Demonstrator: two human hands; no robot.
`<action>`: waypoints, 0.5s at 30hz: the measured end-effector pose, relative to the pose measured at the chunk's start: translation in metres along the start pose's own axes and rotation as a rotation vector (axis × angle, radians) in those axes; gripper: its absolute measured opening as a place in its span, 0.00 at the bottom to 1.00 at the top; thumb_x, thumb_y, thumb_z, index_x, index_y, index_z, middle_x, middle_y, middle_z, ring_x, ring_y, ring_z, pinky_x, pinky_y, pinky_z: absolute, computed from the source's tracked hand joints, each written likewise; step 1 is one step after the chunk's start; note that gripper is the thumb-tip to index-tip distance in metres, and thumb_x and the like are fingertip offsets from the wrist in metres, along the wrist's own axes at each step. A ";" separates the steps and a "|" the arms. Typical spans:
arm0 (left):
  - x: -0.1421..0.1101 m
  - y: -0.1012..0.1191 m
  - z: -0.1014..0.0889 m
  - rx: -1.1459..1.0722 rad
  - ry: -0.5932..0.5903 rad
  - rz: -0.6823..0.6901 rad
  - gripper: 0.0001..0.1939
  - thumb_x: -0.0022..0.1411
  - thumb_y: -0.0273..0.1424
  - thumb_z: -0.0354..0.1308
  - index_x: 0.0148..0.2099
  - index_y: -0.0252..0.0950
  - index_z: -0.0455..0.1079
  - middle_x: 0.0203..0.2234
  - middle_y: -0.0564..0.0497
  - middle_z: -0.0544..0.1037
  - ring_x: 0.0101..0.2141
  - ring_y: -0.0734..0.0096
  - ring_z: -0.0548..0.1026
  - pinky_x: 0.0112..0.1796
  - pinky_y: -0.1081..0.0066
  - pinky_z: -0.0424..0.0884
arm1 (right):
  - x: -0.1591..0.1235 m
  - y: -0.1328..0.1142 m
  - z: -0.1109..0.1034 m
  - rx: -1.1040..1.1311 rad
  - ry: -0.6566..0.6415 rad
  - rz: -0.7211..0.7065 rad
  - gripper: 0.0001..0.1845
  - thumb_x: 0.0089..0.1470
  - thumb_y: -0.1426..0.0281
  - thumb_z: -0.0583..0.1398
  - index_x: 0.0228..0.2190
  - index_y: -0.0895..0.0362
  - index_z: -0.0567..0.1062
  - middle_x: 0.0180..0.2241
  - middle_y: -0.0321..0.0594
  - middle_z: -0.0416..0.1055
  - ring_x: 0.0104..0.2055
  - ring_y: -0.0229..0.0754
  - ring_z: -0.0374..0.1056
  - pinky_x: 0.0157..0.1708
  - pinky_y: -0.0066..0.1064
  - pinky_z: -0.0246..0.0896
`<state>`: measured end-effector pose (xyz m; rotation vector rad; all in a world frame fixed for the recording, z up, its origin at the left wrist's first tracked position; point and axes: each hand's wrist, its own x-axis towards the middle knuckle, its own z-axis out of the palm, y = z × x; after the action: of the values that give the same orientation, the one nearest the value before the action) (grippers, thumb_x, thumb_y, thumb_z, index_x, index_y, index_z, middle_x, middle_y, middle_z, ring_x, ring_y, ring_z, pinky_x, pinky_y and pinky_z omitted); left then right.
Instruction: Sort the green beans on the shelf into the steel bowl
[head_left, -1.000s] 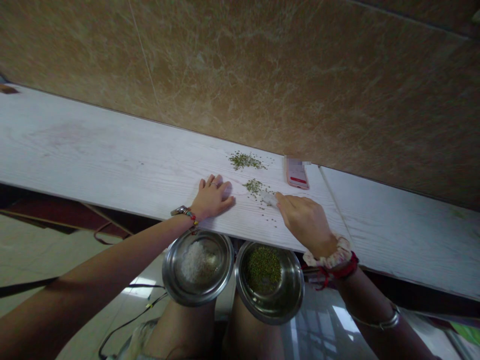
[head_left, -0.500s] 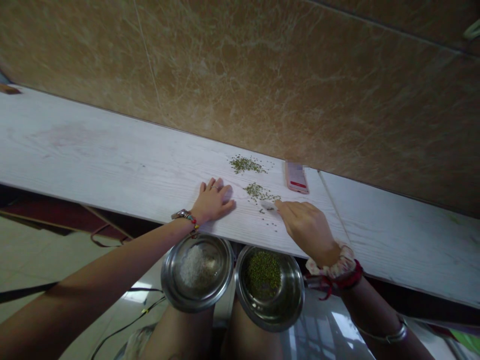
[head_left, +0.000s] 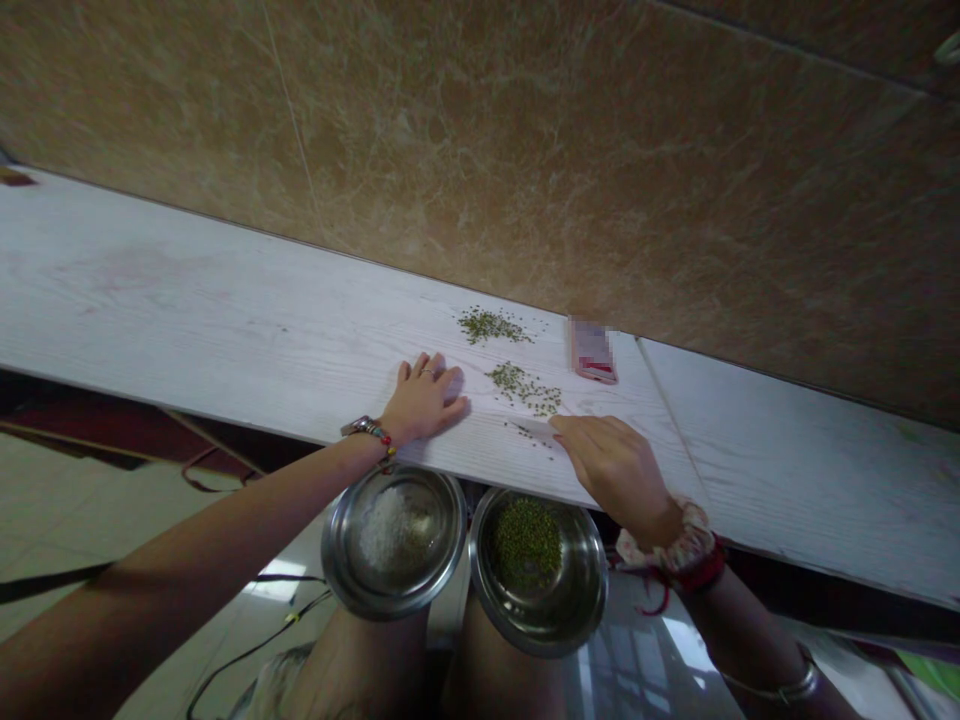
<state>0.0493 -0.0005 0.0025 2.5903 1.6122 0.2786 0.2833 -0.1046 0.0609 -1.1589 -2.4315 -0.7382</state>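
Observation:
My left hand point(head_left: 424, 402) lies flat on the white wooden table point(head_left: 225, 310), fingers spread, holding nothing. Pinched in my right hand point(head_left: 611, 465) is a thin white card-like piece point(head_left: 534, 428), low over the table beside a few loose green beans. Just beyond it spreads a small heap of green beans point(head_left: 517, 385); another heap point(head_left: 491, 326) sits farther back near the wall. Below the table edge, a steel bowl point(head_left: 592, 610) on my lap contains many green beans. The steel bowl point(head_left: 337, 580) to its left holds white grains.
A phone point(head_left: 592, 350) in a pink case lies near the wall, right of the bean heaps. A brown marbled wall point(head_left: 450, 150) borders the table's far side. A dark cable point(head_left: 247, 650) runs over the floor at lower left.
My right hand has drawn the white piece slightly toward the near table edge, among the loose beans. My left hand stays in place.

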 end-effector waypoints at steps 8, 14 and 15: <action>0.000 0.001 0.000 0.034 0.011 0.000 0.26 0.62 0.43 0.44 0.56 0.34 0.63 0.57 0.38 0.62 0.56 0.45 0.57 0.53 0.48 0.53 | -0.009 -0.003 -0.004 0.146 0.091 0.023 0.11 0.56 0.79 0.53 0.36 0.61 0.75 0.31 0.43 0.77 0.32 0.40 0.70 0.34 0.32 0.62; 0.001 0.001 0.001 0.033 0.011 -0.007 0.26 0.62 0.44 0.44 0.56 0.36 0.63 0.57 0.39 0.62 0.57 0.45 0.57 0.53 0.48 0.53 | 0.005 -0.009 0.001 0.157 0.120 -0.023 0.11 0.57 0.79 0.52 0.35 0.62 0.74 0.30 0.43 0.76 0.33 0.39 0.70 0.33 0.31 0.62; 0.001 0.001 0.001 0.025 0.011 -0.008 0.26 0.62 0.44 0.44 0.56 0.35 0.63 0.57 0.39 0.62 0.57 0.44 0.56 0.53 0.48 0.53 | 0.007 -0.010 0.003 0.170 0.109 -0.036 0.11 0.57 0.79 0.52 0.35 0.62 0.74 0.30 0.43 0.76 0.33 0.39 0.70 0.33 0.31 0.62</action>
<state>0.0508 0.0001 0.0021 2.6048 1.6394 0.2739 0.2710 -0.1039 0.0595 -0.9868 -2.3770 -0.5757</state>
